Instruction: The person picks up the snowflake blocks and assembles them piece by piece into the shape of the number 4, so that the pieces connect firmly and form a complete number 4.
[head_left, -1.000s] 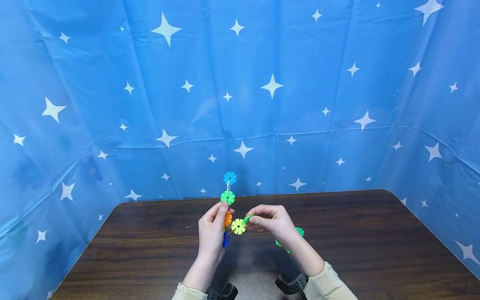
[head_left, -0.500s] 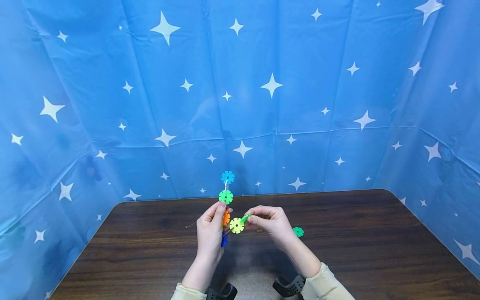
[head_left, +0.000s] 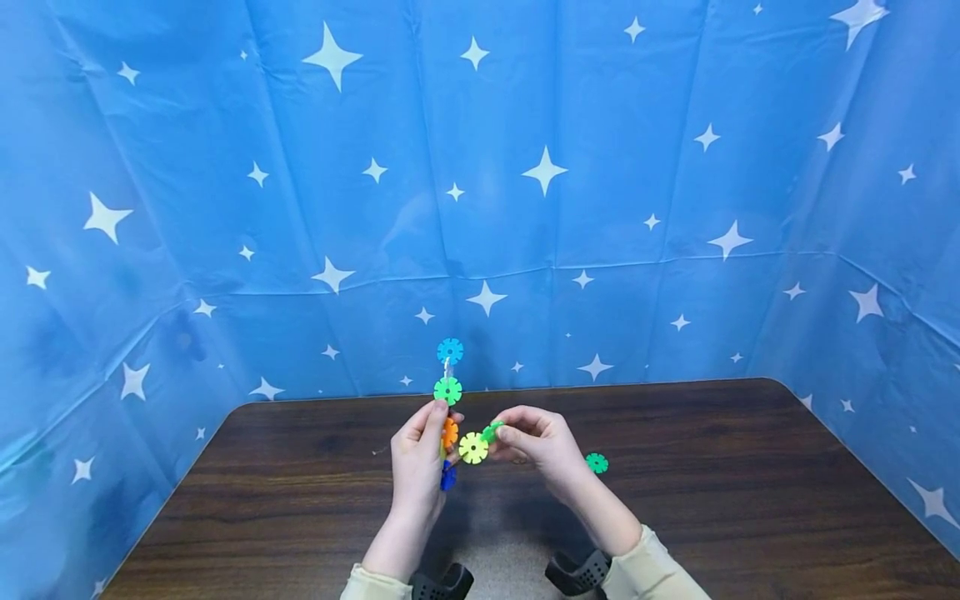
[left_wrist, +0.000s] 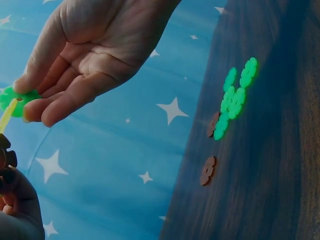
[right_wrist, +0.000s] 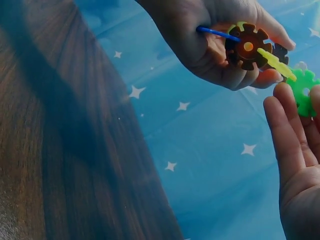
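gripping interlocking-disc chain point(head_left: 447, 391) with left hand point(head_left: 417, 457), pinching green disc point(head_left: 491, 432) with right hand point(head_left: 544, 442); likely light, stiff; hold by rims.

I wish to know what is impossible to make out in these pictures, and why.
Head view: the left hand covers part of the disc chain.
Head view: the right forearm hides most loose green discs.
Left wrist view: loose green discs partly cover one loose brown disc.
Right wrist view: the right edge cuts off part of the right hand and held green disc.
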